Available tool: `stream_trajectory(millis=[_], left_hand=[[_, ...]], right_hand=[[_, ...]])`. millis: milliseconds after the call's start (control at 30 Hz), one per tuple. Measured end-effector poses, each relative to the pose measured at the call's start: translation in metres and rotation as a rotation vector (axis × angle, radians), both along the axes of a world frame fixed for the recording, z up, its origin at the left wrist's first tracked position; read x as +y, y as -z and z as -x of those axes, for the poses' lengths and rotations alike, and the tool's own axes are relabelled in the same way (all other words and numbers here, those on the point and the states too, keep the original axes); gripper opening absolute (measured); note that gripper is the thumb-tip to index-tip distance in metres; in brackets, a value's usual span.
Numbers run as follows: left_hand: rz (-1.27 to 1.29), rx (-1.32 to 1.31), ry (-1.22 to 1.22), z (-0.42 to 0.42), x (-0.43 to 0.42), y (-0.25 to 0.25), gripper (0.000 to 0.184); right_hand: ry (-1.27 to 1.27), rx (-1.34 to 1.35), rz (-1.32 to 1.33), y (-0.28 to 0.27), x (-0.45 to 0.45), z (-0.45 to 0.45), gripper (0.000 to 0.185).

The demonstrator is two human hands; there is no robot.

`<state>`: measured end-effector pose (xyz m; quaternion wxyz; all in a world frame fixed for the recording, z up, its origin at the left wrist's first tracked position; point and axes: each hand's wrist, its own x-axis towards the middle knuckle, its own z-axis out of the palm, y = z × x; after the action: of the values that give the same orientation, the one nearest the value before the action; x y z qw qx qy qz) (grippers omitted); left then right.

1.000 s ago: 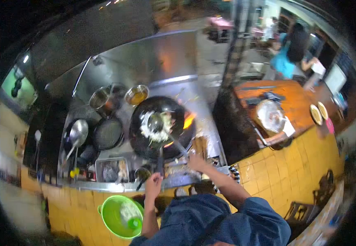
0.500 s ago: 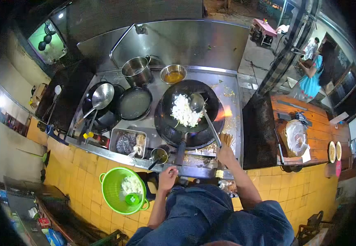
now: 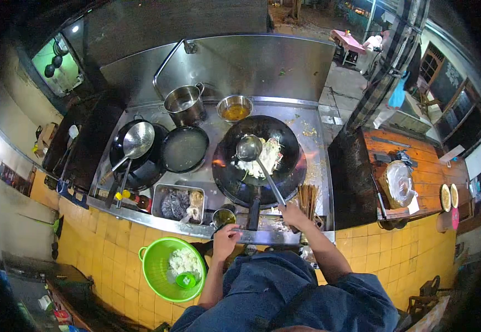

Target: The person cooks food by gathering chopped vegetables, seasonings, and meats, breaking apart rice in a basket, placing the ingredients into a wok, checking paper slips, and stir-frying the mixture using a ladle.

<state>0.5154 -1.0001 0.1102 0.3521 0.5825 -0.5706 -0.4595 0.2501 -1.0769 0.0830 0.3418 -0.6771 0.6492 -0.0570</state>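
Note:
My right hand (image 3: 294, 216) is closed around the handle of a long metal ladle (image 3: 248, 148). The ladle's bowl rests over the left part of the white shredded food (image 3: 269, 159) in a black wok (image 3: 235, 185), with flame glow at the wok's sides. The wok's own handle (image 3: 255, 209) points toward me, untouched. Near the stove's front edge is my left hand (image 3: 226, 241), its fingers loosely bent and slightly apart, with nothing visible in them. Just beyond it stands a small metal cup (image 3: 225, 216) with dark liquid. Below, to the left, a green basket (image 3: 150, 271) holds white food and a green scoop (image 3: 185, 280).
Behind the wok stand a metal bowl of yellowish liquid (image 3: 235, 109) and a tall pot (image 3: 185, 106). Leftward are a black pan (image 3: 185, 148), a large strainer ladle (image 3: 139, 140) and a metal tray (image 3: 159, 210) with bags. Thin sticks (image 3: 307, 200) lie right of the wok; a wooden table (image 3: 428, 182) is farther right.
The ladle's bowl has moved left across the wok, and the white food has shifted right and looks mixed. My right hand has moved slightly left and down. The background person has moved.

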Motion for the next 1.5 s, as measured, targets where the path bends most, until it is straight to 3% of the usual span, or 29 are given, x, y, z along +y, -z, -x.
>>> stream_trajectory(millis=[33, 100, 133, 233, 267, 367, 400, 433, 500, 567, 600, 633, 700, 733, 833, 900, 933, 967, 1033, 1100, 1167, 1233, 1300, 1333, 1367, 1433, 1500], left_hand=[[0.005, -0.089, 0.007, 0.000, -0.003, -0.007, 0.026], [0.016, -0.081, 0.016, -0.001, -0.009, -0.008, 0.026], [0.017, -0.070, 0.014, -0.003, -0.009, -0.007, 0.027], [0.087, -0.084, 0.054, -0.009, -0.011, 0.019, 0.027], [0.098, -0.147, 0.098, -0.008, -0.013, 0.009, 0.028], [0.070, -0.091, 0.143, -0.009, -0.018, 0.013, 0.028], [0.050, -0.121, 0.172, -0.010, -0.020, 0.011, 0.026], [0.052, -0.117, 0.179, -0.010, -0.021, 0.021, 0.026], [-0.023, 0.040, 0.130, -0.011, -0.022, 0.051, 0.025], [0.009, -0.001, 0.186, -0.009, -0.023, 0.046, 0.026], [0.028, -0.046, 0.214, -0.010, -0.021, 0.042, 0.028], [0.030, -0.042, 0.233, -0.009, -0.020, 0.041, 0.028], [0.025, -0.116, 0.248, -0.009, -0.021, 0.037, 0.029], [0.021, -0.174, 0.288, -0.008, -0.023, 0.032, 0.031], [0.014, -0.111, 0.275, 0.007, -0.033, 0.034, 0.039], [-0.002, -0.071, 0.268, 0.023, -0.036, 0.051, 0.044], [-0.029, -0.187, 0.279, 0.031, -0.045, 0.070, 0.044], [-0.052, -0.306, 0.287, 0.036, -0.055, 0.087, 0.045], [-0.063, -0.295, 0.271, 0.046, -0.079, 0.108, 0.044], [-0.615, 0.400, 0.122, 0.057, -0.093, 0.104, 0.040], [-0.899, 0.710, 0.158, 0.062, -0.103, 0.089, 0.027], [-0.827, 0.856, 0.126, 0.070, -0.102, 0.094, 0.019], [-0.830, 0.504, -0.051, 0.100, -0.088, 0.054, 0.013], [-0.786, 0.756, -0.124, 0.111, -0.076, 0.037, 0.011], [-0.899, 1.020, -0.047, 0.116, -0.068, -0.017, 0.013], [-1.092, 1.230, -0.005, 0.109, -0.061, -0.078, 0.016], [-1.068, 1.064, 0.091, 0.092, -0.068, -0.062, 0.017]], right_hand=[[0.007, 0.003, 0.009, 0.020, 0.000, 0.005, 0.047], [0.259, -0.054, 0.188, 0.006, 0.007, -0.011, 0.047], [0.334, -0.054, 0.106, 0.005, 0.009, -0.016, 0.042], [0.286, -0.039, 0.084, -0.038, -0.004, -0.020, 0.039], [0.230, 0.056, 0.344, -0.002, -0.008, -0.013, 0.034], [0.194, 0.132, 0.568, 0.036, -0.002, -0.014, 0.034], [0.004, 0.247, 0.545, 0.084, -0.012, 0.004, 0.035], [0.010, 0.254, 0.545, 0.066, -0.013, 0.001, 0.035], [0.358, 0.083, 0.322, 0.004, -0.013, -0.013, 0.034], [0.417, 0.123, 0.435, 0.033, -0.006, -0.003, 0.034], [0.174, 0.272, 0.476, 0.036, 0.001, 0.003, 0.035], [0.176, 0.240, 0.444, 0.038, 0.006, 0.011, 0.034], [0.185, 0.177, 0.379, 0.004, 0.020, 0.014, 0.033], [0.131, 0.331, 0.642, 0.022, 0.026, 0.021, 0.031], [0.311, 0.106, 0.490, 0.025, 0.035, 0.015, 0.033], [-0.095, 0.219, 0.239, 0.038, 0.011, 0.033, 0.035], [0.283, 0.056, 0.072, -0.016, 0.005, 0.016, 0.033], [0.288, 0.052, 0.073, -0.013, 0.006, 0.015, 0.033], [0.059, 0.269, 0.364, 0.002, -0.004, 0.013, 0.035], [0.051, 0.404, 0.489, 0.016, 0.000, 0.014, 0.040], [0.319, -0.067, -0.173, 0.008, 0.005, 0.029, 0.041], [0.163, 0.050, -0.096, -0.036, 0.018, 0.039, 0.042], [0.046, 0.308, 0.056, -0.072, 0.033, 0.047, 0.042], [0.043, 0.302, 0.063, -0.105, 0.040, 0.047, 0.042], [0.008, 0.354, 0.059, -0.144, 0.048, 0.045, 0.042], [-0.042, 0.414, 0.057, -0.181, 0.059, 0.047, 0.044], [-0.158, 0.387, 0.175, -0.191, 0.068, 0.055, 0.037]])
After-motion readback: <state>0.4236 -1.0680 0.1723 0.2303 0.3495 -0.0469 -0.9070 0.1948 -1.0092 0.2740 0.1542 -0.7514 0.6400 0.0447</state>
